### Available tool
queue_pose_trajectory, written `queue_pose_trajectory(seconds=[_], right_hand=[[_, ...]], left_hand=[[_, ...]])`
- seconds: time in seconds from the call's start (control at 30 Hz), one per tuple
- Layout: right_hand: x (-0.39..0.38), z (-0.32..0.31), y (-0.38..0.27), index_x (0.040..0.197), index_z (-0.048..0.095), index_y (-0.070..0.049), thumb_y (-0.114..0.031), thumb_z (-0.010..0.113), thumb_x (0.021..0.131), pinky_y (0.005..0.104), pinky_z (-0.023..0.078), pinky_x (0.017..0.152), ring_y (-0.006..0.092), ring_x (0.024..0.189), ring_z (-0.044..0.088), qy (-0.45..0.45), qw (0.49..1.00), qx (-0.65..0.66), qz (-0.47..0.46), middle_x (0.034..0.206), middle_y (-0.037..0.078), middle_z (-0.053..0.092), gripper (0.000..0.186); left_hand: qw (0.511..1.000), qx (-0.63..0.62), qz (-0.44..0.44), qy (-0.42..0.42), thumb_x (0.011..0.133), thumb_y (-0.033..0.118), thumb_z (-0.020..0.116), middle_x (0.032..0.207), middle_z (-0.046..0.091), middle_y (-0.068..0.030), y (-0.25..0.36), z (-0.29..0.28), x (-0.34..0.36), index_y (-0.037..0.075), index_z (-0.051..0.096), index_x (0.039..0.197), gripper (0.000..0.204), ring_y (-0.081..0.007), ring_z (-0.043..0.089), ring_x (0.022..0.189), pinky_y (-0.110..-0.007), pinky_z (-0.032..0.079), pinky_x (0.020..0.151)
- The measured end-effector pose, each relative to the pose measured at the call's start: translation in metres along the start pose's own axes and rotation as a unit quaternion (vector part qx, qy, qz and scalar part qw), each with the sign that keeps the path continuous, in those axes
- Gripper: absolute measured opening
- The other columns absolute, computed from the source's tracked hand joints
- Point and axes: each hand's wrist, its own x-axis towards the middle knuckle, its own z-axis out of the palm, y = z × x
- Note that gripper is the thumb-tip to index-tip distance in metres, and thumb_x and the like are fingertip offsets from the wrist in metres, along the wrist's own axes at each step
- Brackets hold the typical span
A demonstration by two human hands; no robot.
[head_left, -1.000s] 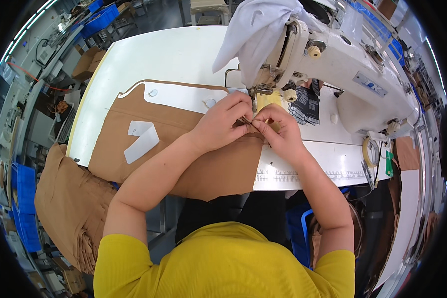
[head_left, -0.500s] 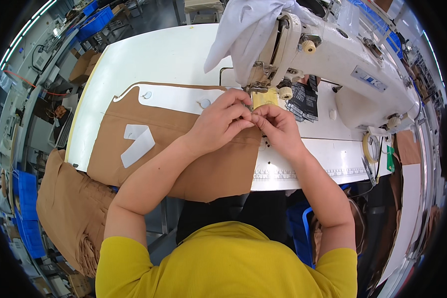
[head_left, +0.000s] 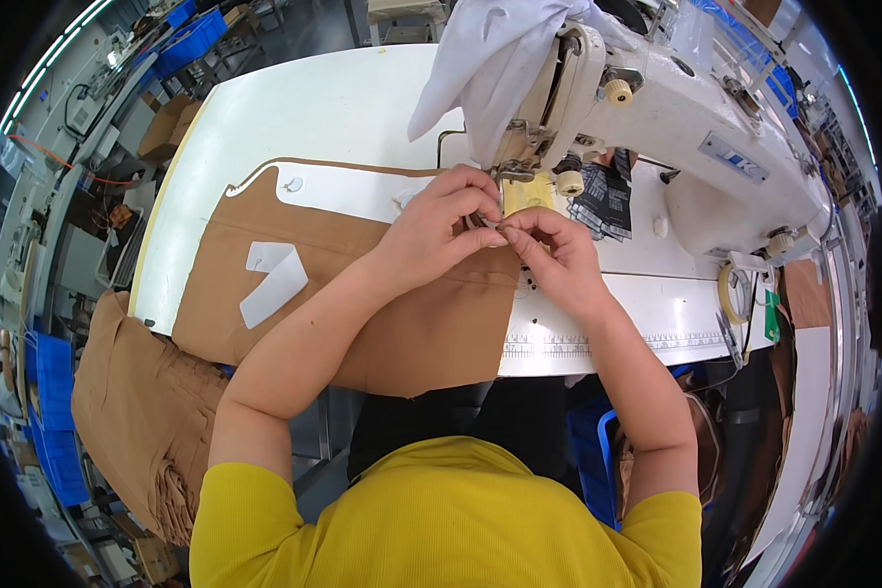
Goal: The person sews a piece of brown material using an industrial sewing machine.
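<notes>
A brown fabric panel (head_left: 431,328) lies on the white sewing table and hangs a little over its front edge. My left hand (head_left: 446,227) pinches the panel's right edge close to the presser foot (head_left: 515,174) of the sewing machine (head_left: 647,108). Right beside it, my right hand (head_left: 556,257) has thumb and forefinger closed on the same fabric edge, fingertips nearly touching the left ones. A white strip (head_left: 348,193) lies along the panel's far edge, partly under my left hand. A folded white strip (head_left: 274,284) rests on the panel at left.
A pale cloth (head_left: 480,78) drapes over the machine head. Dark printed labels (head_left: 606,201) lie behind the needle area. A measuring tape (head_left: 647,341) runs along the front edge, with scissors (head_left: 730,338) and a tape roll (head_left: 735,292) at right. Brown fabric pieces (head_left: 142,421) are stacked at lower left.
Both hands stay together at the fabric edge. The left fingers have curled and turned slightly, and a small fold of fabric now shows between the hands. The view has shifted slightly.
</notes>
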Motion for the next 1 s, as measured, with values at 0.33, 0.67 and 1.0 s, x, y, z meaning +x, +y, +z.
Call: queue_pose_trajectory(seconds=[0.33,0.67,1.0], right_hand=[[0.002,-0.009,0.001,0.093,0.070,0.001,-0.006,0.072,0.086,0.0217,0.048,0.066,0.0053,0.073,0.058,-0.019,0.999,-0.003,0.033,0.084,0.001,0.069,0.011],[0.007,-0.010,0.009,0.093,0.069,0.001,-0.005,0.071,0.087,0.0204,0.047,0.065,0.0036,0.070,0.056,-0.003,0.999,0.016,0.032,0.080,0.000,0.068,0.009],[0.010,-0.012,0.015,0.092,0.066,0.000,-0.003,0.068,0.088,0.0218,0.047,0.065,0.0052,0.070,0.056,0.011,0.999,-0.037,-0.028,0.077,0.000,0.065,0.005]], left_hand=[[0.989,0.117,0.073,-0.045,0.081,0.014,0.071,0.092,0.062,-0.0034,-0.004,-0.006,0.007,0.007,0.065,0.087,0.011,-0.0248,0.053,0.095,-0.036,0.045,0.083],[0.978,0.172,0.036,-0.116,0.082,0.017,0.070,0.089,0.061,-0.0060,0.010,-0.027,0.008,0.005,0.065,0.089,0.014,-0.0264,0.052,0.099,-0.036,0.044,0.084],[0.973,0.205,0.024,-0.103,0.082,0.014,0.069,0.098,0.060,-0.0060,0.019,-0.020,0.013,0.007,0.059,0.093,0.017,-0.0281,0.055,0.098,-0.038,0.048,0.080]])
